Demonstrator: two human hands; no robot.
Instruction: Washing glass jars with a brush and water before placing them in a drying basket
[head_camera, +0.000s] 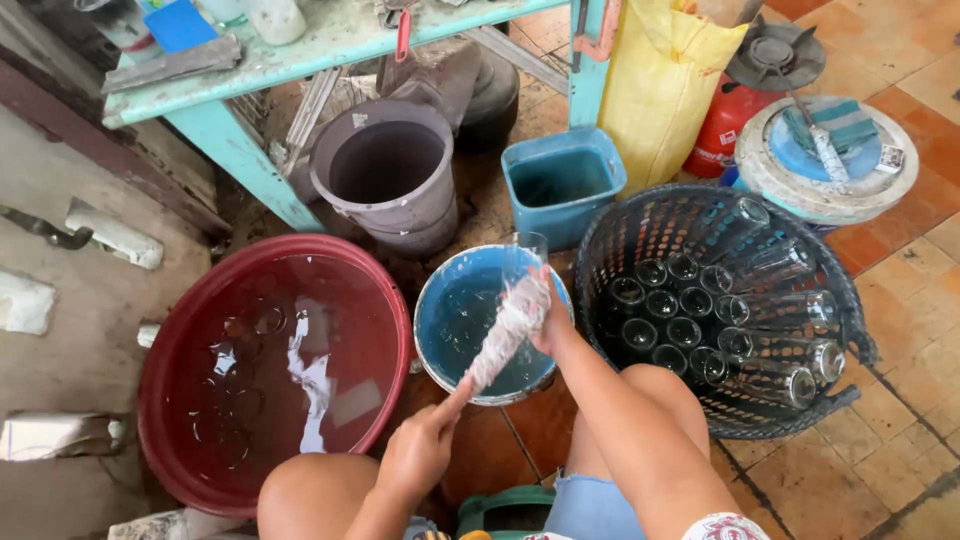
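Step in hand, as judged: washing a drinking glass over the blue basin, one unit in a batch.

1. At 9 o'clock stood the red basin (180, 420), filled with water; submerged glasses showed faintly beneath the surface.
2. The left hand (420, 450), at 6 o'clock, had its grip closed on the lower end of a soapy bottle brush (508, 330). The foamy head ran up toward 1 o'clock and into the glass.
3. The blue basin (440, 330) sat at centre, holding water, directly under the work.
4. The tall clear glass (525, 262) was held above the far side of the blue basin, tilted. The right hand (550, 320) had its grip closed around the lower body of the glass; the fingers were mostly hidden behind foam.
5. At 3 o'clock stood the dark mesh basket (860, 340), loaded with glasses, some standing in rows and some lying on their sides.

Next move, as judged: it calls for a firm hold on the slippery glass while the brush is drawn out along the glass axis, without levering against the rim.
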